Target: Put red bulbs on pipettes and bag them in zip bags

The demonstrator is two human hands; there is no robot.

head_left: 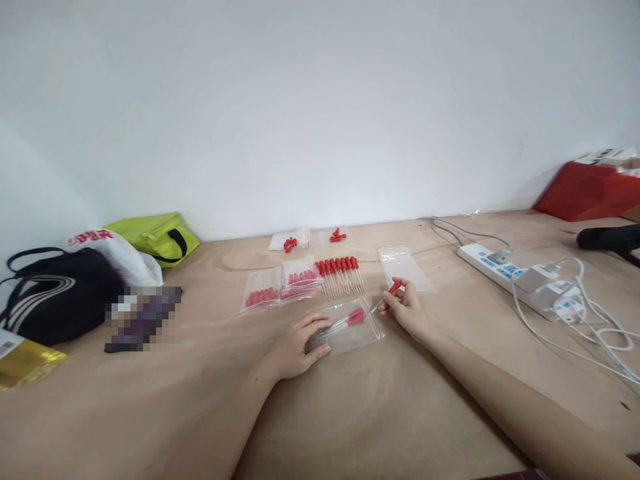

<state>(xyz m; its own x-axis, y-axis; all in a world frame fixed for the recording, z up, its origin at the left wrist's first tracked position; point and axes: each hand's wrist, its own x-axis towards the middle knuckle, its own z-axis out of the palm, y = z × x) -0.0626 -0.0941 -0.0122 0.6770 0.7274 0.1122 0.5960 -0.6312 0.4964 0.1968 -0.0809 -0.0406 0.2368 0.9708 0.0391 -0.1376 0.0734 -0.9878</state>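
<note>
Left hand point(299, 345), fingers apart, seemingly touches a clear bag point(364, 332); right hand point(411, 311) pinches a red-bulbed dropper point(395, 287).

**Bare-Armed, One Tiny Mark**

From where I stand, the left forearm point(245, 413) and right forearm point(490, 377) are bare, slim and smooth, narrowing at the wrists point(274, 369). The left hand point(298, 347) and right hand point(409, 310) are bare too, with slender fingers point(314, 319). A small dark spot point(257, 379) (easy to miss) dots the left forearm near its wrist.

The left hand point(303, 347) rested on a clear bag point(350, 343) with red-topped droppers point(356, 315) inside. The right hand point(407, 312) pinched another dropper point(395, 287) beside it. A row of droppers point(339, 266) lay behind.
</note>
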